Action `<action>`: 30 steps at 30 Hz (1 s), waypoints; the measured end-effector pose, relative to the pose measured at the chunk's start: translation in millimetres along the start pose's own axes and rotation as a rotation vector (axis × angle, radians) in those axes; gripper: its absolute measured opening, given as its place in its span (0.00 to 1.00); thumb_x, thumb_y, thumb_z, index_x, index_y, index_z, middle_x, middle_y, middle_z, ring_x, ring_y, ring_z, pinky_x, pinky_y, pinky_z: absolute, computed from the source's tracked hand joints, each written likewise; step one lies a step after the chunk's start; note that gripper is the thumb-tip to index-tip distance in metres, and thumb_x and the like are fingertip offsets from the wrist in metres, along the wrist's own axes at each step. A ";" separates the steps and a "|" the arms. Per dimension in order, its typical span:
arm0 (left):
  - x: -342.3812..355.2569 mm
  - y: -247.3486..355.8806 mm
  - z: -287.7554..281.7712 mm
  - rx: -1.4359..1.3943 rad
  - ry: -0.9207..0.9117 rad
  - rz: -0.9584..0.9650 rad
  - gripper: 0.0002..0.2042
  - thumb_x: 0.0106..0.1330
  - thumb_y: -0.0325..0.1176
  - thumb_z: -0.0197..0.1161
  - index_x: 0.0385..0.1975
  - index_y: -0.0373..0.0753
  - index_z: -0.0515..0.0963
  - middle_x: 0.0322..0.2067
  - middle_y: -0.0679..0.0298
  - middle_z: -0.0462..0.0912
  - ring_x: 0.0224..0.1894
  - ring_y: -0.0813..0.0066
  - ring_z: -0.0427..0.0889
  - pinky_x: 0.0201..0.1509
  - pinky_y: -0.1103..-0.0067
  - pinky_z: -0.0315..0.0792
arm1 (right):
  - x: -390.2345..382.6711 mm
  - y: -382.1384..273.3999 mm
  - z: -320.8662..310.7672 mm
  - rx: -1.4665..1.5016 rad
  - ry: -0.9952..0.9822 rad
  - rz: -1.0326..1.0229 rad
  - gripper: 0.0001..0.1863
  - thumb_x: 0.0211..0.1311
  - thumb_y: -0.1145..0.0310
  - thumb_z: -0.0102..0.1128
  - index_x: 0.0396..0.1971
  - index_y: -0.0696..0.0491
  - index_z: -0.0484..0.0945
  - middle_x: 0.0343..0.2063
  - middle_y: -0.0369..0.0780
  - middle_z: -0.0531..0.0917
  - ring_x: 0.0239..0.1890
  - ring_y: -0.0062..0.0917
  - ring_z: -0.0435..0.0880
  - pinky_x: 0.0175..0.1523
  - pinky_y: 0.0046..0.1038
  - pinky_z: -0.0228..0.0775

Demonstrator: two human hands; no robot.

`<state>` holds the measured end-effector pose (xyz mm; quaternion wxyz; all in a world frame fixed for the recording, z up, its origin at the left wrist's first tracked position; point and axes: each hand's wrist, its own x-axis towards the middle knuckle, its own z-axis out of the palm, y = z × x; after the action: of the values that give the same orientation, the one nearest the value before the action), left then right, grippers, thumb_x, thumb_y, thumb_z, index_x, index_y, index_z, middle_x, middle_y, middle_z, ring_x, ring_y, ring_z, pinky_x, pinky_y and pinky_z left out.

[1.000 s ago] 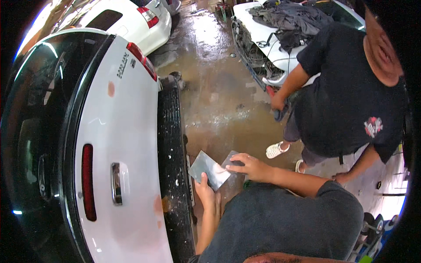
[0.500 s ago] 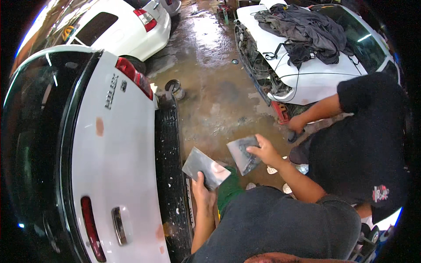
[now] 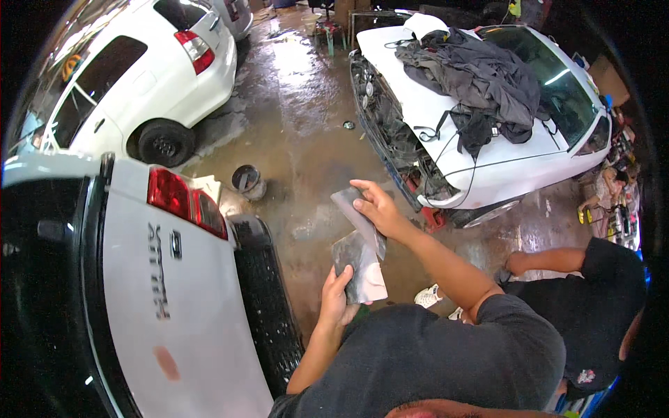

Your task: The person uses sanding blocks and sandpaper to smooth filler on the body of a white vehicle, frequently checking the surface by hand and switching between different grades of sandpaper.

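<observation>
My left hand [image 3: 334, 298] grips a flat grey spreader plate [image 3: 355, 259] from below, its thumb on the upper face. Pale pink putty [image 3: 372, 281] lies on the plate's lower right corner. A second flat grey spreader plate [image 3: 350, 211] is pinched in my right hand [image 3: 380, 210], tilted, with its lower end overlapping the far edge of the first. Whether the two plates touch, I cannot tell. Both are held above the wet floor, right of a white pickup's tailgate [image 3: 198, 306] that bears a pinkish patch [image 3: 166, 363].
The pickup's black bumper [image 3: 268, 306] runs close by my left forearm. A bucket [image 3: 248, 182] stands on the wet floor [image 3: 306, 167]. At the right, a white car [image 3: 502, 164] with its front stripped carries dark cloth [image 3: 474, 76]. A co-worker in black [image 3: 592, 306] bends close at my right.
My hands have come together, the right plate moving left until it overlaps the left one. The view has shifted, showing more of the far floor and cars. The co-worker appears lower in the view.
</observation>
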<state>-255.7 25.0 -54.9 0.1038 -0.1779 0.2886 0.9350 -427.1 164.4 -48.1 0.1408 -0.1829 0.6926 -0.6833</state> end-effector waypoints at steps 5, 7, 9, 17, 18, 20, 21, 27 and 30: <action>54.6 64.4 4.0 0.078 0.050 -0.019 0.18 0.73 0.38 0.58 0.59 0.41 0.69 0.43 0.58 0.82 0.35 0.64 0.86 0.22 0.71 0.79 | 38.4 15.1 -10.5 0.016 -0.023 0.029 0.33 0.68 0.56 0.65 0.66 0.55 0.66 0.61 0.45 0.75 0.63 0.31 0.73 0.67 0.34 0.64; 72.3 87.8 -1.2 0.096 0.057 -0.035 0.17 0.73 0.38 0.58 0.58 0.41 0.69 0.44 0.57 0.82 0.37 0.64 0.86 0.23 0.72 0.79 | 34.1 22.3 -20.1 -0.201 -0.046 0.073 0.33 0.67 0.58 0.66 0.66 0.55 0.66 0.59 0.45 0.76 0.63 0.33 0.73 0.66 0.35 0.64; 92.8 109.1 -5.0 0.123 0.149 0.033 0.18 0.73 0.36 0.56 0.60 0.40 0.65 0.44 0.57 0.82 0.36 0.62 0.87 0.25 0.67 0.81 | 28.1 29.0 -37.0 -0.327 -0.055 0.121 0.33 0.66 0.59 0.66 0.66 0.55 0.66 0.59 0.45 0.77 0.63 0.33 0.73 0.66 0.35 0.64; 195.3 165.4 -11.0 0.202 0.275 0.217 0.19 0.71 0.32 0.61 0.58 0.34 0.68 0.48 0.60 0.79 0.46 0.68 0.82 0.48 0.72 0.79 | 80.5 85.0 -94.1 -0.131 0.175 0.365 0.32 0.65 0.64 0.67 0.66 0.55 0.66 0.61 0.45 0.75 0.66 0.37 0.71 0.68 0.37 0.62; 212.6 169.9 -9.4 0.155 0.277 0.208 0.19 0.71 0.34 0.61 0.58 0.35 0.69 0.48 0.61 0.79 0.46 0.70 0.81 0.50 0.72 0.78 | 97.4 93.2 -98.7 -0.011 0.201 0.383 0.32 0.65 0.66 0.66 0.66 0.55 0.66 0.62 0.45 0.75 0.66 0.36 0.70 0.68 0.36 0.60; 245.2 180.1 -3.6 0.239 0.346 0.225 0.19 0.71 0.34 0.62 0.58 0.35 0.69 0.48 0.61 0.79 0.47 0.70 0.81 0.51 0.72 0.77 | 137.5 104.9 -110.7 0.202 0.197 0.405 0.32 0.65 0.69 0.65 0.67 0.56 0.64 0.62 0.46 0.73 0.66 0.31 0.69 0.70 0.33 0.57; 263.9 186.7 1.4 0.296 0.377 0.246 0.19 0.71 0.34 0.62 0.57 0.36 0.70 0.48 0.62 0.79 0.48 0.71 0.80 0.53 0.71 0.76 | 162.8 108.4 -117.9 0.212 0.177 0.396 0.32 0.65 0.69 0.65 0.67 0.56 0.64 0.62 0.46 0.73 0.66 0.31 0.69 0.70 0.33 0.57; 360.2 227.8 51.9 0.203 0.459 0.276 0.23 0.69 0.36 0.65 0.60 0.37 0.68 0.52 0.60 0.79 0.51 0.68 0.79 0.57 0.70 0.74 | 312.0 96.2 -166.9 0.455 0.122 0.355 0.32 0.63 0.74 0.63 0.67 0.60 0.64 0.58 0.43 0.76 0.59 0.27 0.75 0.65 0.28 0.65; 395.5 245.3 68.5 0.277 0.426 0.327 0.22 0.68 0.34 0.66 0.59 0.37 0.68 0.51 0.60 0.79 0.51 0.68 0.80 0.56 0.70 0.75 | 378.9 80.4 -195.9 0.508 0.060 0.392 0.28 0.64 0.74 0.61 0.64 0.60 0.66 0.55 0.42 0.78 0.56 0.26 0.77 0.63 0.29 0.68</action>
<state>-709.2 -98.5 -34.1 -0.0876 -0.3055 0.4534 0.8327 -857.7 170.8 -102.5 0.2904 0.0152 0.5259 -0.7993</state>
